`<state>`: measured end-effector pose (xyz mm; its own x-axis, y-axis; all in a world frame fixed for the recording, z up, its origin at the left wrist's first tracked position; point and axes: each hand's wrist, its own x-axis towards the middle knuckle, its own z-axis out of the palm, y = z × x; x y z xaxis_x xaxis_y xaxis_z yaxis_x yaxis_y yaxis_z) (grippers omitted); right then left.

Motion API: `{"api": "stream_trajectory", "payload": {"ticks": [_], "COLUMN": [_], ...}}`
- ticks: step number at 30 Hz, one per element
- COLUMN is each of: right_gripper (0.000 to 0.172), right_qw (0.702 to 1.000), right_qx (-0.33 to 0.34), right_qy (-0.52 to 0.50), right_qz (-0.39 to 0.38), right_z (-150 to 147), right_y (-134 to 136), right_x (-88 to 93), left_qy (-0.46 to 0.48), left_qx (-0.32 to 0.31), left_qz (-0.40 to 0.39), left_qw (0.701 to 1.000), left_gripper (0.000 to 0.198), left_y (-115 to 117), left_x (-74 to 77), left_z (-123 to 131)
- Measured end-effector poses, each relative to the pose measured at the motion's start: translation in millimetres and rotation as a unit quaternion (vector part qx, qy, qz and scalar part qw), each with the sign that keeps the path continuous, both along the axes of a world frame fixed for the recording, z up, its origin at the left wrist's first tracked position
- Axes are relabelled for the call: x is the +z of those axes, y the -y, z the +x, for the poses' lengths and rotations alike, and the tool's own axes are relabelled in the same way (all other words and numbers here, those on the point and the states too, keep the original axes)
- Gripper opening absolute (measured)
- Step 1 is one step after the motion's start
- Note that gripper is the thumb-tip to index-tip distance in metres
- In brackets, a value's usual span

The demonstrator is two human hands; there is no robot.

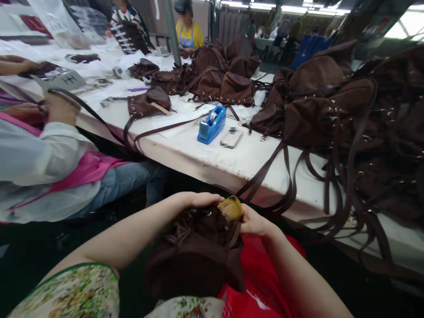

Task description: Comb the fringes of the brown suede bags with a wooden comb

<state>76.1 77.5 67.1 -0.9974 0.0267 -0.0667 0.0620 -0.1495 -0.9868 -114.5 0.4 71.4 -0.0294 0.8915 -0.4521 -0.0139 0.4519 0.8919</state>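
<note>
A dark brown bag [195,260] with drawstrings and metal eyelets rests on my lap, over red cloth. My left hand [203,200] lies along the bag's far upper edge, its fingers stretched out together; the fingertips reach close to a comb. That comb [232,208] is amber-yellow, with its teeth pointing down and left over the bag's opening. My right hand [253,221] is closed on the comb's right end, beside the bag's gathered rim. Part of the right fingers is hidden behind the comb.
Ahead, a white table [185,154] carries a blue tape dispenser [212,125], a phone [232,138] and a small brown pouch [149,102]. Brown bags [311,119] pile up at the right, their straps hanging over the edge. A co-worker's sleeve [49,154] is close at left.
</note>
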Motion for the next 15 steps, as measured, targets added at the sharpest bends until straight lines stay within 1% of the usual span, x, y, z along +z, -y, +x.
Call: {"api": "stream_trajectory", "payload": {"ticks": [1,2,3,5,6,7,8,9,11,13,14,15], "right_gripper": [0.033,0.025,0.017,0.008,0.008,0.010,0.013,0.015,0.020,0.023,0.023,0.022], "right_qw": [0.998,0.992,0.980,0.944,0.927,0.913,0.902,0.893,0.881,0.881,0.886,0.894], "right_qx": [-0.029,-0.062,-0.097,-0.174,-0.209,-0.240,-0.265,-0.286,-0.310,-0.316,-0.316,-0.314], "right_qy": [-0.002,-0.004,-0.005,-0.007,-0.010,-0.013,-0.016,-0.019,-0.026,-0.023,-0.016,-0.006], "right_qz": [0.047,0.107,0.173,0.281,0.312,0.330,0.339,0.347,0.357,0.352,0.339,0.321], "right_z": [8,16,21,26,26,23,19,14,3,-6,-8,-10], "right_y": [-5,-9,-13,-16,-17,-16,-15,-13,-9,-4,-2,0], "right_x": [2.8,5.8,8.8,12.5,12.2,9.8,5.2,-1.8,-21.3,-44.3,-55.3,-65.2], "left_qy": [0.002,0.011,0.019,0.001,-0.024,-0.055,-0.089,-0.126,-0.192,-0.240,-0.253,-0.256], "left_qx": [-0.026,-0.077,-0.142,-0.253,-0.298,-0.329,-0.342,-0.334,-0.290,-0.248,-0.242,-0.249], "left_qz": [-0.014,-0.038,-0.062,-0.085,-0.093,-0.096,-0.092,-0.083,-0.059,-0.037,-0.031,-0.027], "left_qw": [1.000,0.996,0.988,0.964,0.950,0.938,0.931,0.930,0.936,0.938,0.936,0.934], "left_gripper": [0.018,0.022,0.024,0.027,0.027,0.028,0.028,0.026,0.022,0.024,0.025,0.024], "left_y": [1,2,2,-3,-7,-12,-16,-21,-28,-30,-29,-26], "left_x": [-5.5,-7.4,-5.9,4.4,11.2,17.8,23.3,27.0,27.8,21.4,16.8,12.1], "left_z": [0,-2,-5,-14,-18,-23,-27,-30,-34,-34,-33,-31]}}
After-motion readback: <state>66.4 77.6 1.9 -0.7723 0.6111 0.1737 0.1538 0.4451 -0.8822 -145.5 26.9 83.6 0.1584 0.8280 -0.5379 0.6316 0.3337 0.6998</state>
